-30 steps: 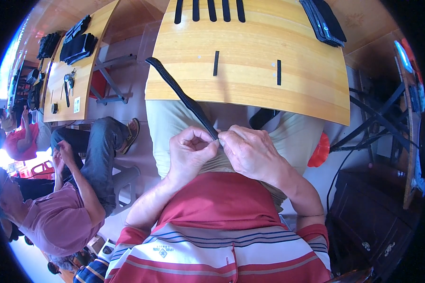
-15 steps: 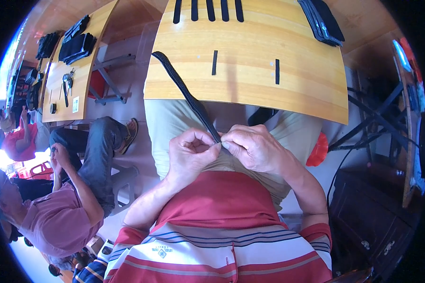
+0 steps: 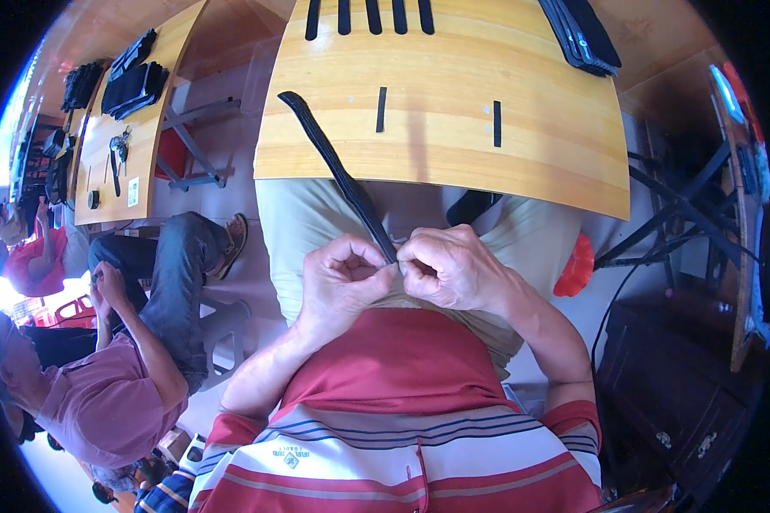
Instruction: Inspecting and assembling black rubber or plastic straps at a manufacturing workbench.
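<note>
A long black fabric strap slants up and leftward from my fingers, its rounded far end over the table edge. My left hand pinches its near end between thumb and forefinger. Right beside it, my right hand is closed in a pinch at the same end of the strap. What lies between the fingertips there is mostly hidden. Both hands are above my lap, in front of the table. On the tabletop lie two short black strips, a left strip and a right strip.
Several black straps lie in a row at the table's far side. A stack of dark flat fabric pieces sits at the far right. To the left, a seated person works near another table bearing dark stacks and keys.
My right fingers have curled in more tightly at the strap's end. The strap stays nearly in place, while the table and its contents appear shifted slightly up and left.
</note>
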Motion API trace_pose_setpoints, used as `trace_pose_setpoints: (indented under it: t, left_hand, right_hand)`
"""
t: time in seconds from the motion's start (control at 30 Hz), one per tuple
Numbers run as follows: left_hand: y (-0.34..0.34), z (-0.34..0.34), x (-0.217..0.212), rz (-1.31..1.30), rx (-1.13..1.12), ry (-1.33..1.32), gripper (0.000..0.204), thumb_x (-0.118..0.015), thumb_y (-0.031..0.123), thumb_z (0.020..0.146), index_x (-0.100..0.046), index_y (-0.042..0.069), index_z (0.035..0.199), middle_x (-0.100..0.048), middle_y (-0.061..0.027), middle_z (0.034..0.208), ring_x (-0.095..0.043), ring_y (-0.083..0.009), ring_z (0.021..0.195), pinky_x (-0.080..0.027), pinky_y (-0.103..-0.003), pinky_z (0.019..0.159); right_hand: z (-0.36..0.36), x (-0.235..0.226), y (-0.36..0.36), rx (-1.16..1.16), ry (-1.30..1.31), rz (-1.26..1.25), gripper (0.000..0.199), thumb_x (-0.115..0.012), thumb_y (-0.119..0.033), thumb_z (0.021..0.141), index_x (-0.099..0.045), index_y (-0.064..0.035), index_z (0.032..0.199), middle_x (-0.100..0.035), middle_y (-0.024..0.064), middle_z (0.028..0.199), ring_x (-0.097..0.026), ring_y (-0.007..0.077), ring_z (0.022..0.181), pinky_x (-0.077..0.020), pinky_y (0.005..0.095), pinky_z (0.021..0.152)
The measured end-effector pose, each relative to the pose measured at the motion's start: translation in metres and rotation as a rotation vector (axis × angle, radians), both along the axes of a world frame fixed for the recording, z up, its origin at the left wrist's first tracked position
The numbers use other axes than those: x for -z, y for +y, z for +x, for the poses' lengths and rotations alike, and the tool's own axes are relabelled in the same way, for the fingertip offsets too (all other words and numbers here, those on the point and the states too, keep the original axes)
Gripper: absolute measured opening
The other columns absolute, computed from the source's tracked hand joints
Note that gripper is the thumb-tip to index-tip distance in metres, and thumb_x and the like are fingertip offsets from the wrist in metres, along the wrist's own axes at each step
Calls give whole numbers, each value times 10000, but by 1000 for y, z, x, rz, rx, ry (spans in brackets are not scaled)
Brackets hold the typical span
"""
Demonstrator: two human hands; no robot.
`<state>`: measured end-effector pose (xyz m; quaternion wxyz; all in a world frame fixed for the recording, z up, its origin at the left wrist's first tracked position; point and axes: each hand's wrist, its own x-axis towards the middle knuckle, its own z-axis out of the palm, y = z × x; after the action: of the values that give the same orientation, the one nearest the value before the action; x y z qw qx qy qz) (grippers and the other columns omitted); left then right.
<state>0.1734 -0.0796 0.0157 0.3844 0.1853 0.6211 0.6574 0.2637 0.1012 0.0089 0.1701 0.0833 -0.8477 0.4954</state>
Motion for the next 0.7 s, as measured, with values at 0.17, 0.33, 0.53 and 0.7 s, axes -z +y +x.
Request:
trace_pose_setpoints:
  t: [0.17,0.33,0.53,0.7]
  left_hand:
    - [-1,-1,0,-14,36,-63,119,-716,-47,831,-614,-2,872,-649,-24,865,-605,-44,776,-531,-195,701]
    - [-3,-5,1,-10,88,-127,119,-710,-56,829,-612,-7,876,-649,-23,844,-604,-38,752,-528,-193,687]
    - [-11,-8,4,-11,174,-188,114,-698,-64,832,-612,-8,883,-652,-24,845,-614,-46,756,-527,-200,675]
    - [-10,-9,-1,-12,189,-261,98,-692,-56,841,-621,-2,882,-665,-34,821,-641,-68,746,-527,-208,670]
  right_hand:
    - [3,4,0,-13,57,46,214,-661,71,655,-537,-39,791,-549,76,655,-584,250,543,-453,343,467]
    - [5,3,0,-43,80,82,250,-671,75,639,-513,-44,791,-531,67,643,-576,247,537,-455,352,456]
    - [4,-5,4,-57,103,201,244,-669,79,641,-507,-44,776,-520,63,639,-569,238,531,-453,338,442]
    - [5,-12,12,-115,14,-51,177,-702,45,735,-607,-17,870,-579,76,696,-613,224,588,-476,320,481]
